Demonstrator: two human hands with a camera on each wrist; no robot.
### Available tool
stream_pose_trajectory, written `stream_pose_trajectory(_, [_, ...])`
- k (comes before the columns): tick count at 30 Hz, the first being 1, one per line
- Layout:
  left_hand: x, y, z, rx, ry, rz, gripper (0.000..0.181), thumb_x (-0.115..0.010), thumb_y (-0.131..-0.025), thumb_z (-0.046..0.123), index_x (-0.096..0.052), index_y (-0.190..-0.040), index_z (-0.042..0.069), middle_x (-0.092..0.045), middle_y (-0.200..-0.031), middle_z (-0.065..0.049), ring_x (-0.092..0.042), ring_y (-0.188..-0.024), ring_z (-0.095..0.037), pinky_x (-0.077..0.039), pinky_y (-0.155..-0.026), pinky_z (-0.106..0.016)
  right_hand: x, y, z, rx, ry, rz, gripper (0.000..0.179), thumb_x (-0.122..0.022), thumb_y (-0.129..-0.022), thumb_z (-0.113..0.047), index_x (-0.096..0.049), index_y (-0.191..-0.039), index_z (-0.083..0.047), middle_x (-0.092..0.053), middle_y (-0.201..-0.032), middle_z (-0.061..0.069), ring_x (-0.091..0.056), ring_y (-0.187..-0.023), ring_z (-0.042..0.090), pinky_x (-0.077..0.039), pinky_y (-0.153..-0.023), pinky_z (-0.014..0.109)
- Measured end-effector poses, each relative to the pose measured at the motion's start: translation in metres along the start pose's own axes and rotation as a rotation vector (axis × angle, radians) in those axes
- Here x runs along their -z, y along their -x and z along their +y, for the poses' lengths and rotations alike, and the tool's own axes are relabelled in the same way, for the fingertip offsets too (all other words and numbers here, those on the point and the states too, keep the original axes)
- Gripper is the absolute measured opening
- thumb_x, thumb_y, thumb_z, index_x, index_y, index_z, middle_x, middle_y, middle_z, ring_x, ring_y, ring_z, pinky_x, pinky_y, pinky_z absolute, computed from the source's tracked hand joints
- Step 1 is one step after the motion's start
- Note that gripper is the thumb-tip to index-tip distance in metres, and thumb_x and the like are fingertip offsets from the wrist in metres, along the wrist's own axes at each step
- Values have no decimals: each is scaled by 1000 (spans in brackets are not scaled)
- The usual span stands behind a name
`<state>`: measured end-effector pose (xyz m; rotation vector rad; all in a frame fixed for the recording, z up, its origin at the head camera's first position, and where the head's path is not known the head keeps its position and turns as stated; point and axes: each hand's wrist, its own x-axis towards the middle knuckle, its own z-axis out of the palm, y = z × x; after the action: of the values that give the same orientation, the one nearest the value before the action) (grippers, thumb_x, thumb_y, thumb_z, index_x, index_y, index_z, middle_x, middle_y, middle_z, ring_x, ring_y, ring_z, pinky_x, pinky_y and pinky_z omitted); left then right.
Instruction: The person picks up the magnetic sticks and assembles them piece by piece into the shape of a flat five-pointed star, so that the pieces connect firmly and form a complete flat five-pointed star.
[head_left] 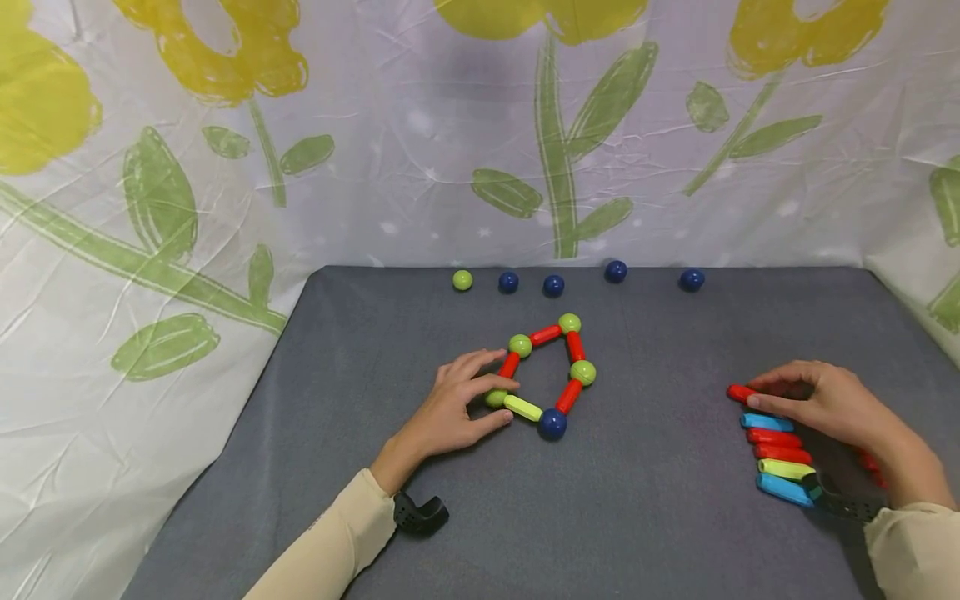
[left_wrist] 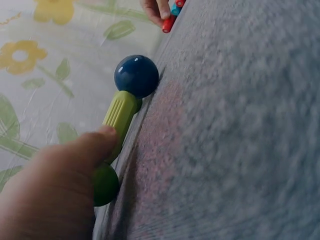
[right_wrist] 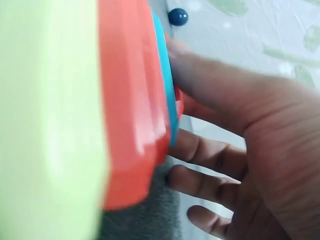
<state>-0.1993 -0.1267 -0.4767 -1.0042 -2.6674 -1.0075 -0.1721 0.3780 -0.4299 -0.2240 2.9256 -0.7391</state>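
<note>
On the grey table lies a five-sided frame of short sticks and balls. It has red sticks, one yellow-green stick, green balls and one blue ball. My left hand rests at its left corner, index finger over a green ball and the thumb along the yellow-green stick. The left wrist view shows the thumb overlapping that stick. Far to the right, my right hand pinches a red stick between thumb and fingers, at the top of a column of loose sticks.
Below the right hand lie a light-blue stick, red sticks, a yellow-green one and another light-blue one. More red shows behind the right wrist. Along the back edge sit a green ball and several blue balls.
</note>
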Motion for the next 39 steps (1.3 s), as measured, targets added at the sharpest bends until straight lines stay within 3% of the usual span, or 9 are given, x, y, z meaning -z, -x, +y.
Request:
stream_pose_trajectory(6, [0,-1,2,11,-20,7,21,-77,-91,36,-73,-111,30,-46,-158,-2,-35,-151,-30,-28,-111,-59,5,0,0,38,43,-43,37,-77,-91,-33,-75,-116,-6,-74,-96,-1,-56,-74,-6,-47,-66,22])
stream_pose_trajectory(12, [1,-1,3,29,-26,4,18,-77,-91,37,-72,-107,31,-46,-158,-2,-34,-151,-28,-28,-111,-58,6,-1,-2,89,107,-31,32,-78,-91,-29,-76,-114,-8,-76,-95,0,-56,-75,-6,-48,-67,25])
stream_pose_trajectory(18, [0,-1,3,24,-29,26,16,-78,-90,36,-72,-105,31,-48,-156,-2,-36,-150,-31,-28,-110,-58,7,-2,-13,117,221,-31,29,-78,-90,-28,-78,-112,-10,-77,-95,4,-63,-82,13,-51,-73,39])
stream_pose_trajectory(21, [0,-1,2,28,-35,25,16,-78,-91,37,-71,-104,31,-48,-155,-2,-36,-150,-30,-29,-110,-58,5,-2,-22,111,254,-33,29,-78,-90,-28,-78,-112,-10,-76,-92,2,-62,-80,14,-47,-70,37])
stream_pose_trajectory(25, [-1,-1,2,33,-41,19,16,-77,-91,37,-71,-104,32,-48,-156,-1,-35,-150,-29,-28,-111,-58,-1,-2,-35,109,251,-30,30,-76,-91,-29,-78,-113,-8,-75,-90,-1,-60,-78,13,-40,-69,35])
stream_pose_trajectory(33, [-2,-1,1,19,-50,33,16,-78,-90,38,-71,-104,33,-50,-155,-2,-37,-149,-32,-29,-109,-58,-20,-5,-67,121,227,4,29,-77,-90,-29,-79,-112,-11,-72,-85,-4,-60,-75,13,-35,-73,46])
stream_pose_trajectory(39, [-2,-1,1,35,-49,46,16,-77,-90,38,-70,-104,32,-49,-155,-3,-37,-149,-32,-27,-108,-59,-38,-7,-89,238,201,92,24,-80,-87,-24,-81,-108,-14,-66,-78,-7,-48,-64,5,-36,-62,32])
